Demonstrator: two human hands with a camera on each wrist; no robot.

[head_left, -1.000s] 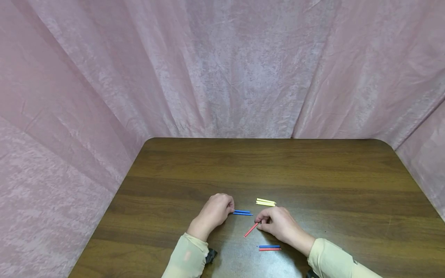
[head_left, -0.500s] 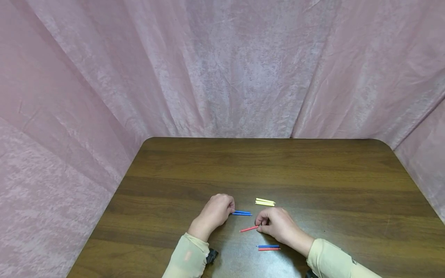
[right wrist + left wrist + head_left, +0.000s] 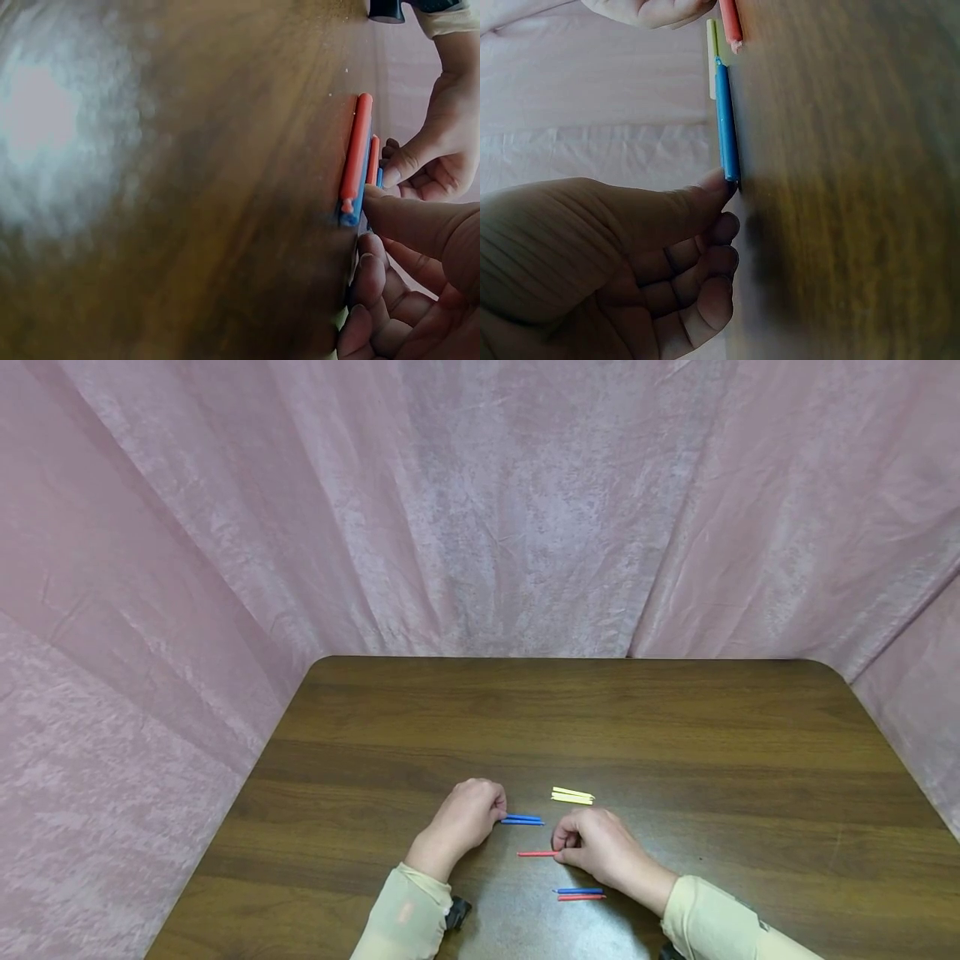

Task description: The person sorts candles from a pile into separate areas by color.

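Head view: high over the near side of the tabletop (image 3: 375, 718), facing forward and down, farthest off, taking in the curtain (image 3: 480, 510).
Left wrist view: low and close, turned sideways, facing past the left fingers (image 3: 714, 300) towards the right ones.
Right wrist view: likewise low, close and sideways, facing past the right fingers (image 3: 370, 281) towards the left ones.
Shared by wrist views: tabletop, both hands' fingers.

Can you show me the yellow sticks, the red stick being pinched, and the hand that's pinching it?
Yellow sticks (image 3: 572, 799): head view, middle of the bunch.
Pinched red stick (image 3: 536, 854): head view, middle of its visible length.
Right hand (image 3: 600, 845): head view, back of the hand.
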